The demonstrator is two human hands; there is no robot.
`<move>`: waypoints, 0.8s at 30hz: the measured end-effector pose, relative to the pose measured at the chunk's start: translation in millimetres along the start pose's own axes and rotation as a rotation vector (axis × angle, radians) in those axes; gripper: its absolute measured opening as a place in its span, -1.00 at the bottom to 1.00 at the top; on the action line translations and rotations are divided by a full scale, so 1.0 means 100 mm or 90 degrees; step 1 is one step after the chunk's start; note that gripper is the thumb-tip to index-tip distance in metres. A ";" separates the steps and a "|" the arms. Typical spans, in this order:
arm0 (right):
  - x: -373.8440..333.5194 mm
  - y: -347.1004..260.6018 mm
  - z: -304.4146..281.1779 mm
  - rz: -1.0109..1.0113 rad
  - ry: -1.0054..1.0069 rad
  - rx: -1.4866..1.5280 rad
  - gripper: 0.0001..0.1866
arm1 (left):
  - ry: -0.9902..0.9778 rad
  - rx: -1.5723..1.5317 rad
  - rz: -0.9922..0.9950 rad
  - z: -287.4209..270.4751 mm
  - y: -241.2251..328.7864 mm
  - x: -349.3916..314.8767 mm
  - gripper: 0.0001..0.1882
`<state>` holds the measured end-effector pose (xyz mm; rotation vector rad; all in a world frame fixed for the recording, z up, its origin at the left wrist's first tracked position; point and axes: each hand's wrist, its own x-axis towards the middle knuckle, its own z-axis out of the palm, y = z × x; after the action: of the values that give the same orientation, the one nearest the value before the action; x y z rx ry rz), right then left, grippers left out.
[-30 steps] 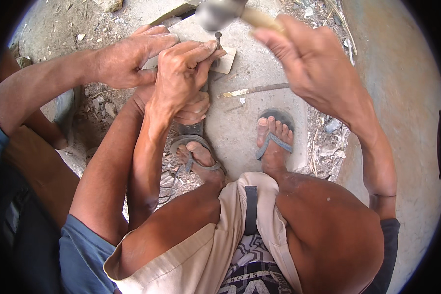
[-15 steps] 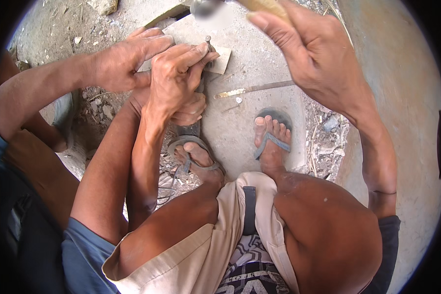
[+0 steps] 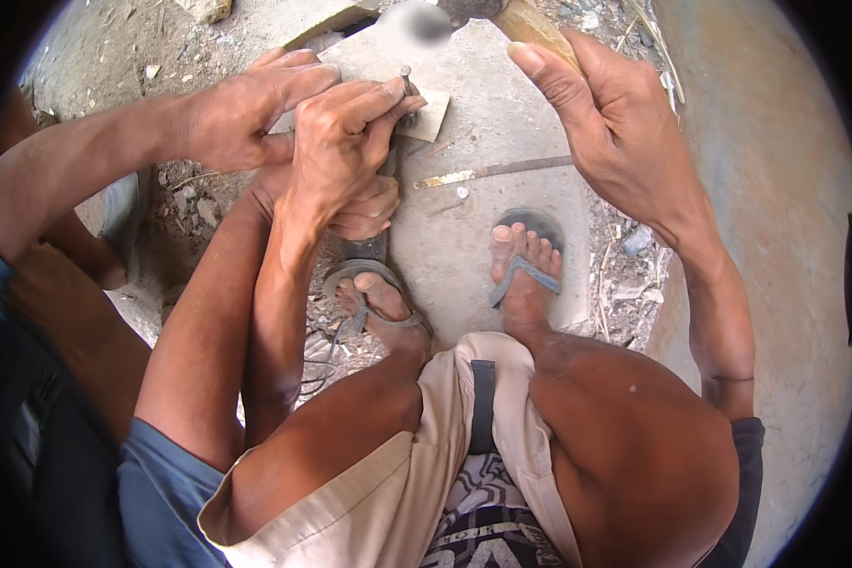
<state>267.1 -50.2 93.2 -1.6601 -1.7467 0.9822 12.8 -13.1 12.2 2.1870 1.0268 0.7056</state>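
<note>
My left hand is closed, pinching a short metal pin with a rounded head upright between thumb and fingers. My right hand grips the wooden handle of a hammer, raised right of the pin. The hammer's dark metal head sits at the top edge, partly blurred. Under my left hand, a co-worker's hand grips around a dark flat metal piece, mostly hidden. The co-worker's other hand lies against my left hand. A small pale board lies beneath the pin.
A flat narrow metal strip lies across the concrete slab. A small nail-like piece rests near it. My sandalled feet stand on the slab. Rubble lies at right, beside a smooth concrete surface.
My right hand has shifted slightly right and down with the hammer, whose head now shows more to the right. My left hand and the co-worker's hands have hardly moved.
</note>
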 end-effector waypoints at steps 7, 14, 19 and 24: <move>-0.04 0.04 0.01 -0.023 -0.028 0.000 -0.64 | 0.020 0.000 0.053 0.01 -0.03 -0.01 -0.94; -0.10 -0.03 0.02 -0.046 -0.062 -0.056 -0.68 | -0.034 0.013 0.039 -0.03 0.02 0.00 -0.86; 0.03 -0.14 -0.04 -0.143 0.068 -0.053 -0.69 | -0.034 0.025 0.016 -0.03 -0.04 -0.07 -0.81; -0.07 -0.01 -0.02 -0.009 -0.148 -0.135 -0.67 | -0.036 0.030 0.012 -0.02 0.01 0.00 -0.80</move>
<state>269.1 -57.2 95.9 -1.7141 -2.0750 1.0489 12.3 -13.4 14.3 2.2468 1.0052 0.6306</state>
